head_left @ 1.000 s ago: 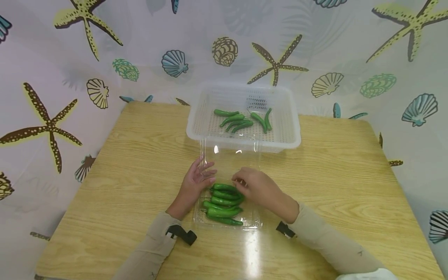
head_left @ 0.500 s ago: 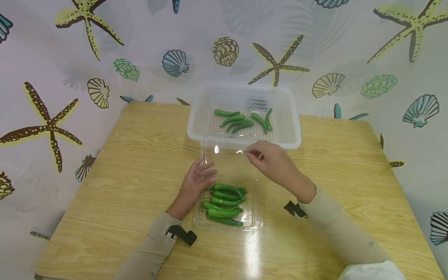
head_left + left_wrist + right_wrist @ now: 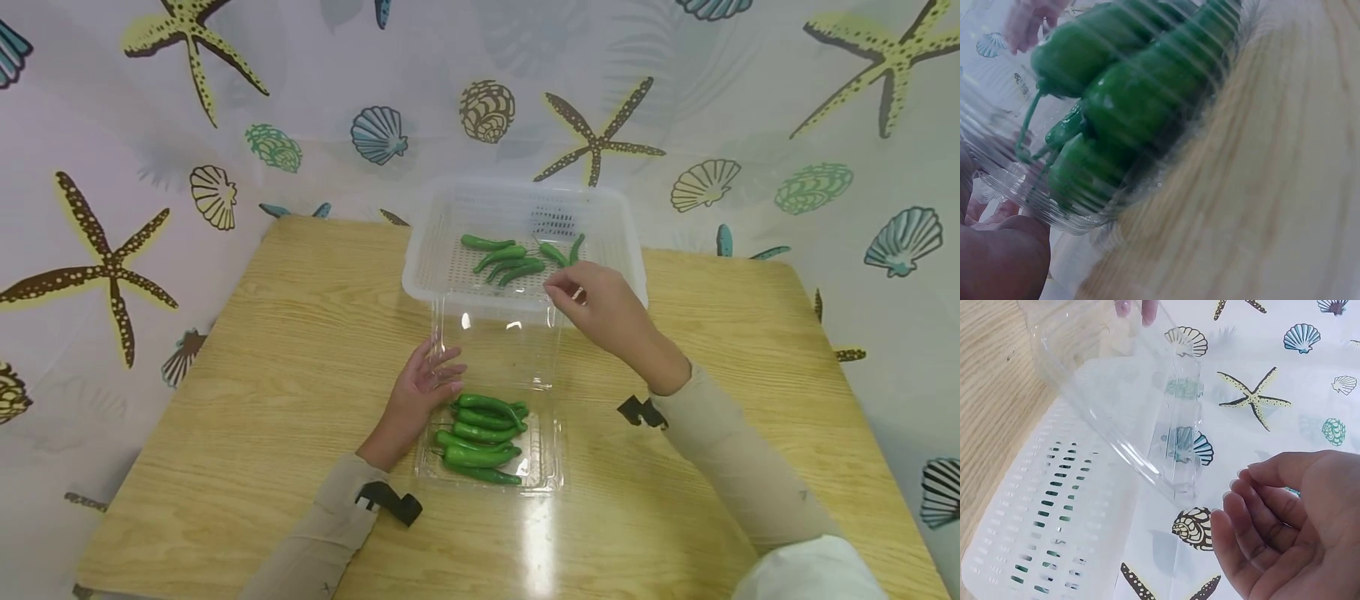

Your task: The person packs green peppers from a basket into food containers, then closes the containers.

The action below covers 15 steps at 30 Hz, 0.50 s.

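The clear plastic clamshell box [image 3: 491, 433] of green peppers [image 3: 483, 437] stays steadied by my left hand's [image 3: 420, 396] relaxed fingers near the table's [image 3: 262, 400] front edge while my empty, loosely curled right hand [image 3: 600, 310] hovers by its raised lid [image 3: 498, 346]

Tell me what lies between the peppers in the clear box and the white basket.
In the head view, the raised clear lid of the clear box stands between the packed peppers and the white basket. The left hand touches its edge.
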### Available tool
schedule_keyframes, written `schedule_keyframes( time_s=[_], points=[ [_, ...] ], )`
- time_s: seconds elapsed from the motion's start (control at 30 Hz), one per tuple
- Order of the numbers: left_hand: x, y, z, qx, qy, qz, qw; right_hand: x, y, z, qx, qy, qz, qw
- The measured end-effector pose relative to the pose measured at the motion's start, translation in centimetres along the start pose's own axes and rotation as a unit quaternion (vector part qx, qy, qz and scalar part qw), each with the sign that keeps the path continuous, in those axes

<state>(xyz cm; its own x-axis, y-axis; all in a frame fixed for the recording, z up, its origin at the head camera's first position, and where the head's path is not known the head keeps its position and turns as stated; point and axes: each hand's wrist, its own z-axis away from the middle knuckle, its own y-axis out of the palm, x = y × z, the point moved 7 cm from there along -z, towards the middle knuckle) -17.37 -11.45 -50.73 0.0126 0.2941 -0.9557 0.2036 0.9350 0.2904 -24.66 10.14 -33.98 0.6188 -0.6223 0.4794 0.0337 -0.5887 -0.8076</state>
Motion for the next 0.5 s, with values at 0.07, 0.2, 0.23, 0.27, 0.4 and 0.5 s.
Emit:
schedule_keyframes(
  time_s=[0.07,0.2,0.23,0.27,0.4,0.5],
  points=[
    [-0.1,0.1,0.0,0.001,0.002,0.0,1.0,-0.4,-0.1,-0.4,0.0,0.003,0.003,1.0],
    [-0.1,0.1,0.0,0.003,0.008,0.006,0.9999,-1.5,-0.1,-1.4,0.007,0.014,0.009,1.0],
    [-0.1,0.1,0.0,0.004,0.008,0.008,0.9999,-1.8,-0.1,-1.7,0.01,0.018,0.012,1.0],
    [-0.1,0.1,0.0,0.004,0.008,0.01,0.9999,-2.2,0.0,-1.9,0.013,0.023,0.013,1.0],
    [-0.1,0.1,0.0,0.005,0.007,0.013,0.9999,-3.2,0.1,-2.8,0.024,0.038,0.015,0.999],
    [-0.2,0.1,0.0,0.003,0.007,0.014,0.9999,-4.0,0.3,-3.6,0.032,0.049,0.01,0.998]
  ],
)
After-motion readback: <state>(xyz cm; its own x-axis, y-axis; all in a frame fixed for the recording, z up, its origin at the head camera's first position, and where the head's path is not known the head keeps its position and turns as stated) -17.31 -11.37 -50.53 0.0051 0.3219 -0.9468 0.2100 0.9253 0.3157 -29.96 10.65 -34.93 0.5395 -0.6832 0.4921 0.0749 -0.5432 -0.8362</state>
